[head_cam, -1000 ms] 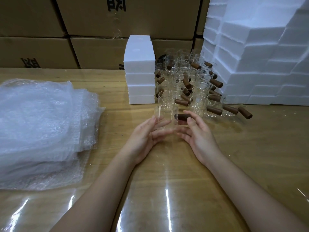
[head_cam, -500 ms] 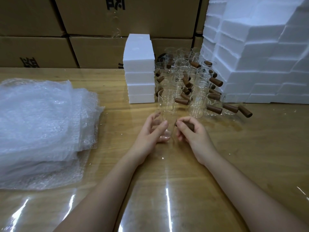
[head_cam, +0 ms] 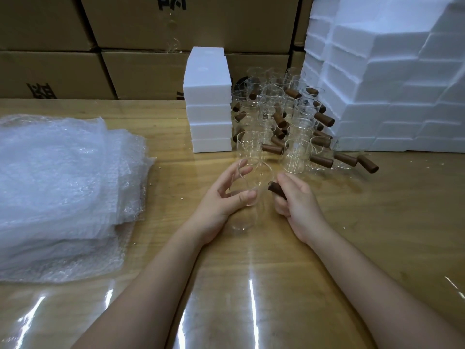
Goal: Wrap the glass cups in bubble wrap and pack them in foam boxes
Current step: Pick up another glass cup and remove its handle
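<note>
Left hand [head_cam: 221, 204] curls round clear glass cup [head_cam: 258, 181]; right hand [head_cam: 300, 206] grips its wooden handle [head_cam: 276, 192].

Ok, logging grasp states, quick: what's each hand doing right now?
Left hand: closed around the glass cup.
Right hand: closed on that cup's wooden handle.

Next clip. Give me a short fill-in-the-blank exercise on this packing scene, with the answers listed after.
1. The right hand grips the glass cup by its brown ____.
2. The bubble wrap pile lies on the table's ____ side.
3. The small white stack left of the spare cups is made of ____ boxes.
4. The brown boxes behind the table are made of ____.

Answers: handle; left; foam; cardboard
</note>
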`<state>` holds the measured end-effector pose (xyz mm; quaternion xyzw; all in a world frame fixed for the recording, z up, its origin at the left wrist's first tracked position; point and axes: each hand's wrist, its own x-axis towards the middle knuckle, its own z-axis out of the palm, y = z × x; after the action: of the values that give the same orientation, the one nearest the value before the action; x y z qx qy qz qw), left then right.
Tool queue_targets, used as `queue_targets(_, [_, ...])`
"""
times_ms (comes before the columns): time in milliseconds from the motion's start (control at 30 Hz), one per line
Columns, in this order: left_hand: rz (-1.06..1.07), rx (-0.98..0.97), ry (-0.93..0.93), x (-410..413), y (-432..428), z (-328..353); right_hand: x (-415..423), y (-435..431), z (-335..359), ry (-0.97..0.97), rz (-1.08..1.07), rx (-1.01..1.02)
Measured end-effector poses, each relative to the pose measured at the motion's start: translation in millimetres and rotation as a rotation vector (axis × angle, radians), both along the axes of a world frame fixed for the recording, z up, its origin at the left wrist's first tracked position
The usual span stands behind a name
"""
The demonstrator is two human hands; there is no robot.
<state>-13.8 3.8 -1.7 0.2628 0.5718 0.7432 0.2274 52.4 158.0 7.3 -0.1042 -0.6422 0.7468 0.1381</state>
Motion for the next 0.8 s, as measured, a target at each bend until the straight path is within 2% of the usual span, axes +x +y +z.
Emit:
queue_targets(67, [0.012,0.025,-0.062,-1,0,-1,0,-4,-3,0.022,-0.011,0.11])
queue_targets(200, [0.066,0.055,-0.138,2,2,1,1,-8,-10,0.12,-0.066,0.465])
queue_targets(333, [0.128,0.045,-0.11,4,6,2,4,-11,-12,0.234,-0.115,0.551])
queue_targets(467, [0.175,0.034,-0.081,4,5,2,2,-11,-10,0.323,-0.106,0.787])
queue_targets(633, [0.239,-0.031,0.033,4,6,-1,5,-12,-7,0.369,-0.105,0.793])
queue_targets(800, [0.253,-0.049,0.057,4,8,-2,7,-14,-4,0.397,-0.115,0.85])
